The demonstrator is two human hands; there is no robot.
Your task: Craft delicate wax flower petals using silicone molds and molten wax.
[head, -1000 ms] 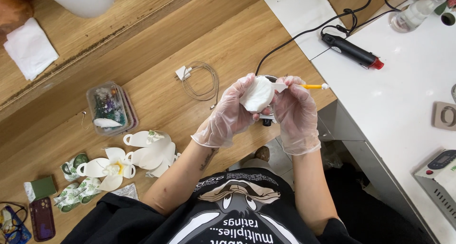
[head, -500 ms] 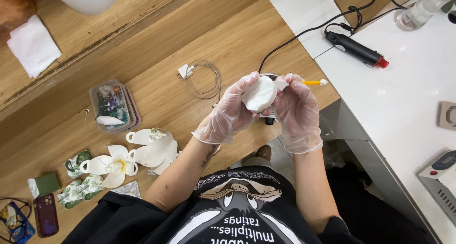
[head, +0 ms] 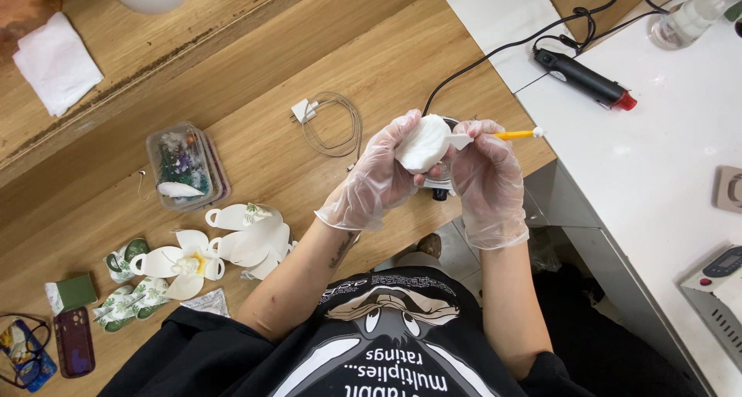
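Here, a rounded white petal-shaped piece of soft, matte material (head: 421, 143) sits above the near edge of the light wooden table (head: 255, 72), held up between both gloved hands; its surface is smooth and slightly domed, and its right end narrows to a thin flap. The left hand (head: 371, 177), in a clear disposable glove, is curled closed around the left and underside of the piece, thumb and fingers cupping it. The right hand (head: 488, 173), gloved the same way, is closed in a pinch on the thin flap and also grips a slim yellow stick with a white tip (head: 516, 134), which points right toward the white counter (head: 665, 157). Just beneath the hands a small dark and metallic object (head: 439, 182) shows, mostly hidden. Farther right on the counter lies a black heat tool with a red tip (head: 586, 78), its cord running far and left. To the left on the table are a coiled white cable with plug (head: 328, 122), a clear plastic box of small decorations (head: 184, 165), and a cluster of white petal cut-outs (head: 247, 238) beside a finished white flower with a yellow centre (head: 182, 262).
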